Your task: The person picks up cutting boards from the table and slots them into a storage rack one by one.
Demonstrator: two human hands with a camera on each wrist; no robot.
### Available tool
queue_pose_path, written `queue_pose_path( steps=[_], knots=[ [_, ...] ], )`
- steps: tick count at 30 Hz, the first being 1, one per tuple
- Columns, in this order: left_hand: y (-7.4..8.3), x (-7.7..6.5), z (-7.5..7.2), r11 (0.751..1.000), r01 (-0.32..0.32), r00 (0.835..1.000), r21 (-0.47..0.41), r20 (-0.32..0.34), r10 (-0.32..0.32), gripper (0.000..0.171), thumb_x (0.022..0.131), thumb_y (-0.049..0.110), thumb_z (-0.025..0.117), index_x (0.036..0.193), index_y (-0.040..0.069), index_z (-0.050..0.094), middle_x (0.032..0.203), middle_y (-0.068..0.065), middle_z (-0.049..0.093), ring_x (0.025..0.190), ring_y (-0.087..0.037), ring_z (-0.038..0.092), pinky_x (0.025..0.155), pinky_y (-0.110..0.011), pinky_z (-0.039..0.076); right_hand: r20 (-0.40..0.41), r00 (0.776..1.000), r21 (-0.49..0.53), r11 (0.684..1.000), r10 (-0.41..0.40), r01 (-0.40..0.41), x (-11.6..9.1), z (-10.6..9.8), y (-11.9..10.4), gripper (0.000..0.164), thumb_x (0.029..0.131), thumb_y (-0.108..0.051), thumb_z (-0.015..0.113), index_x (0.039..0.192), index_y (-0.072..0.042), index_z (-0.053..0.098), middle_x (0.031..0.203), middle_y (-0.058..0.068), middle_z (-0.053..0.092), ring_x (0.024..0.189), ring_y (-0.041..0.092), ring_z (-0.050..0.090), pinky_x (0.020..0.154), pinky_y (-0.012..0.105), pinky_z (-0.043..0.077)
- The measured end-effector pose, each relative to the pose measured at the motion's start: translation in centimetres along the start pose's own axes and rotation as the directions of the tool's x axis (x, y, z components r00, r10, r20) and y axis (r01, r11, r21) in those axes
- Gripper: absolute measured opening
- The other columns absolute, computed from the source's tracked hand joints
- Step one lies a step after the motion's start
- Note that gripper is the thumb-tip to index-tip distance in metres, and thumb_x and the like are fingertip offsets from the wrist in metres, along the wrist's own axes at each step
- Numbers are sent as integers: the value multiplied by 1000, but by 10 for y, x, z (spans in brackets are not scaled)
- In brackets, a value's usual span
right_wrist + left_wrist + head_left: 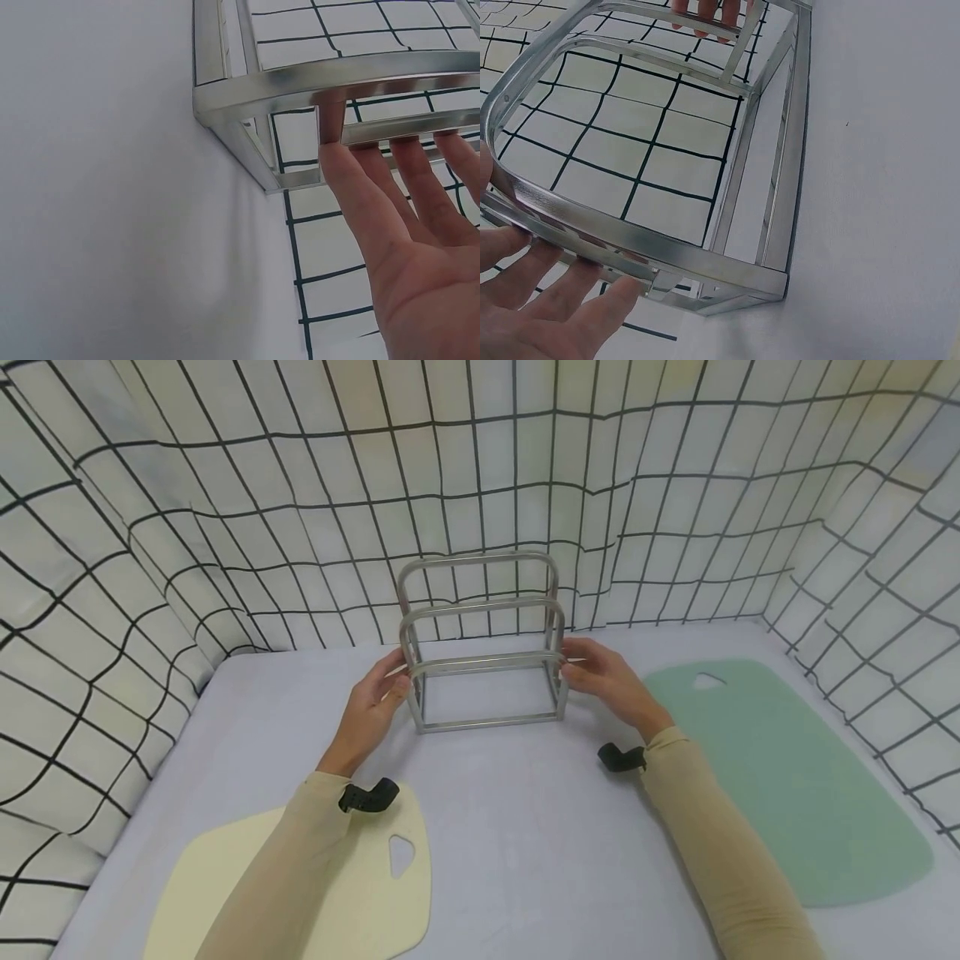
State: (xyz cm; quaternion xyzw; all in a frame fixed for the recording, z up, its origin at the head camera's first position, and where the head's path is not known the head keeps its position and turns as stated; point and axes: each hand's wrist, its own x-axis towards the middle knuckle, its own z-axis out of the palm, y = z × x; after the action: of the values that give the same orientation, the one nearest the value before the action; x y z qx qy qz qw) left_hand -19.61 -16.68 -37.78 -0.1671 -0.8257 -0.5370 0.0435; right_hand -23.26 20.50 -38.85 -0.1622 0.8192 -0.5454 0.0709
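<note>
Rack: I see the metal rack [487, 660] upright on the white surface [510, 835], between both hands | Left hand [370, 706]: fingers extended, unclenched, touching the rack's left side | Right hand [609, 681]: fingers likewise straight against its right side | Boards: cream [367, 877] partly behind the left sleeve [288, 852]; green [787, 785] flat at right

This looks like a makeshift recording booth: wavy checked cloth [495, 464] hangs round three sides of a white tabletop [517, 860], and a black gadget [375, 797] sits at each sleeve cuff [324, 795].
</note>
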Motion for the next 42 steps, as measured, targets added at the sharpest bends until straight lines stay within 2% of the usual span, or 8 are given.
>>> queue_pose_path(
  steps=[5, 9, 13, 20, 26, 33, 39, 42],
  knots=[
    [5, 0, 0, 1000, 25, 1000, 18, 5, -25, 57, 103, 36, 45, 153, 17, 29, 158, -8, 35, 145, -28, 40, 115, -49, 39, 0, 1000, 6, 1000, 4, -4, -2, -3, -2, 53, 93, -38, 62, 143, -29, 44, 147, 1, 49, 136, 26, 49, 111, 54, 41],
    [8, -2, -1, 999, 41, 999, 23, 4, -41, 58, 102, 37, 47, 153, 17, 29, 158, -8, 35, 146, -29, 38, 115, -48, 39, 4, 1000, 20, 1000, 4, -4, -2, -5, -4, 56, 91, -39, 66, 142, -27, 46, 145, -1, 50, 135, 24, 51, 112, 54, 41],
    [10, -3, -1, 998, 57, 998, 2, 3, -57, 60, 101, 38, 49, 153, 17, 28, 158, -7, 34, 147, -29, 36, 117, -47, 37, -1, 1000, -21, 1000, 9, -9, -4, -4, -11, 59, 89, -38, 69, 142, -25, 46, 143, -1, 53, 134, 24, 52, 112, 53, 41],
    [14, -3, -2, 1000, 29, 999, -5, -31, -29, 60, 98, 40, 54, 152, 23, 30, 156, -4, 37, 147, -31, 35, 118, -49, 36, -28, 1000, -105, 994, 2, -5, -5, -5, -12, 65, 84, -43, 73, 141, -31, 44, 143, -3, 52, 133, 24, 52, 111, 55, 41],
    [19, -5, -6, 999, 41, 998, 22, -41, -40, 62, 97, 41, 56, 151, 23, 31, 154, -4, 39, 145, -31, 38, 116, -49, 38, -41, 999, -105, 994, -14, 10, -7, -7, -15, 62, 85, -43, 73, 139, -31, 46, 140, -3, 54, 130, 23, 55, 109, 52, 44],
    [23, -7, -8, 999, 44, 998, 18, -54, -43, 61, 97, 40, 58, 150, 25, 33, 153, -1, 41, 143, -28, 41, 115, -47, 40, -70, 998, -130, 991, 3, -12, -12, -11, -16, 68, 84, -47, 72, 143, -27, 43, 141, -6, 53, 132, 26, 53, 109, 53, 44],
    [25, -9, -8, 999, 24, 997, 22, -74, -22, 59, 97, 38, 58, 149, 23, 34, 151, -2, 41, 141, -28, 43, 113, -48, 42, -102, 994, -156, 986, 44, -60, -17, -14, -12, 63, 87, -49, 68, 142, -36, 41, 144, -7, 50, 136, 23, 49, 110, 55, 42],
    [26, -10, -8, 1000, 13, 997, 26, -75, -11, 59, 97, 36, 58, 149, 21, 35, 152, -2, 40, 140, -27, 43, 112, -48, 43, -130, 990, -183, 980, 50, -74, -21, -19, -11, 62, 86, -57, 65, 140, -40, 42, 144, -7, 50, 136, 21, 48, 111, 55, 41]
  ],
)
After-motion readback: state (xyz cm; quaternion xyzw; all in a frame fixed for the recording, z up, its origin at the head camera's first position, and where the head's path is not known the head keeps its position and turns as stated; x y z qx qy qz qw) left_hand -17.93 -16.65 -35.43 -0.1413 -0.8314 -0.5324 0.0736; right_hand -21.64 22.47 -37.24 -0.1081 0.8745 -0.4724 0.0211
